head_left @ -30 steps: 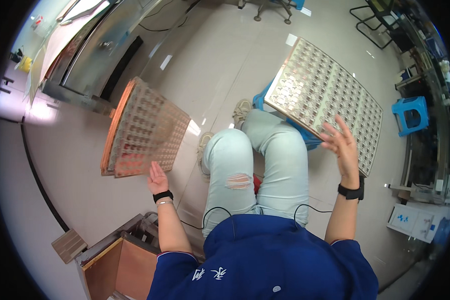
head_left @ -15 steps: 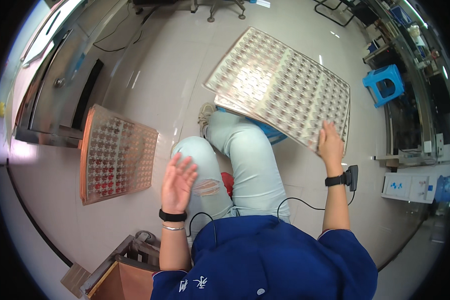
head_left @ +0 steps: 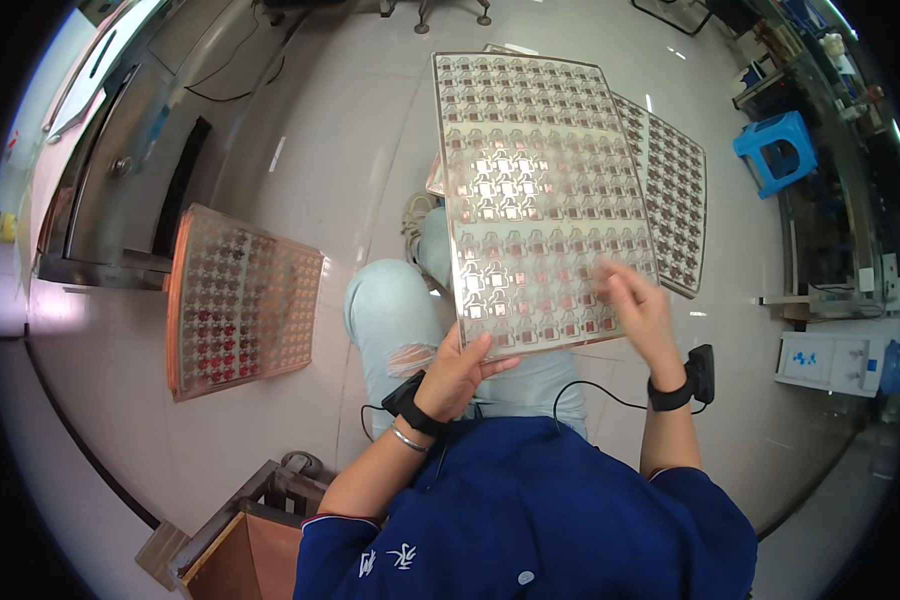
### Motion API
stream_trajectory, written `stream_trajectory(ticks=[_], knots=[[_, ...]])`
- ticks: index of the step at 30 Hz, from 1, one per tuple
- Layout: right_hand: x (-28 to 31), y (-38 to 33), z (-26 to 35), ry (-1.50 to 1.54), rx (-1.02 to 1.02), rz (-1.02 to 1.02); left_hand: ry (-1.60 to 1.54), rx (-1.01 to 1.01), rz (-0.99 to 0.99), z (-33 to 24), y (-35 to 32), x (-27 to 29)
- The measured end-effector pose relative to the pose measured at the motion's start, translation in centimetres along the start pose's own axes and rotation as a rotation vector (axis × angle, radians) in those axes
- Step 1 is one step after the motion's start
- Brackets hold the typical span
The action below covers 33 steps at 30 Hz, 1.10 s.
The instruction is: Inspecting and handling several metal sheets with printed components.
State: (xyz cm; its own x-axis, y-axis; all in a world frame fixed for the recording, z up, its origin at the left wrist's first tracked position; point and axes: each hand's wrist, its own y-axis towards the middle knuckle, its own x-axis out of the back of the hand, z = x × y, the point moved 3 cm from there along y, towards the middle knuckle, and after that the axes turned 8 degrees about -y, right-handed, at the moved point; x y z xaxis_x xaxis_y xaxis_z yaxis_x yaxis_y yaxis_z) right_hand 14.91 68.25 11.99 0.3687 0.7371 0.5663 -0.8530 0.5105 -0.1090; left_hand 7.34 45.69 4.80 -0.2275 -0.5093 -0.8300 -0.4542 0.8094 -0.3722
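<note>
Overhead, sheet (head_left: 530, 190) between both hands' fingers (head_left: 490, 345).

Sitting at far right beside the blue stool: a white box-like panel (head_left: 828, 362) bearing small blue marks. Showing no other labels, signs, screens.

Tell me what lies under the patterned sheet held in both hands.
Under the patterned sheet: another patterned sheet, its right part showing, and the person's knees. What the rest covers is hidden.
</note>
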Motion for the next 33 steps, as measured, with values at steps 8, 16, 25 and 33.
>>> stream_trajectory(ticks=[8, 16, 25, 33], knots=[[6.8, 1.7, -3.9, 0.029, -0.015, -0.321, 0.084, -0.086, 0.074, -3.0, -3.5, 2.0], [3.2, 2.1, -3.6, 1.002, -0.176, -0.036, 0.095, -0.146, 0.101, -5.7, -6.2, 4.8], [-1.8, 3.7, -0.1, 1.171, -0.091, 0.019, -0.171, -0.517, 0.056, -7.5, -5.5, 2.6], [-6.8, 2.2, 1.3, 1.256, -0.042, 0.206, -0.132, -0.456, -0.011, -5.0, -3.9, -1.4]])
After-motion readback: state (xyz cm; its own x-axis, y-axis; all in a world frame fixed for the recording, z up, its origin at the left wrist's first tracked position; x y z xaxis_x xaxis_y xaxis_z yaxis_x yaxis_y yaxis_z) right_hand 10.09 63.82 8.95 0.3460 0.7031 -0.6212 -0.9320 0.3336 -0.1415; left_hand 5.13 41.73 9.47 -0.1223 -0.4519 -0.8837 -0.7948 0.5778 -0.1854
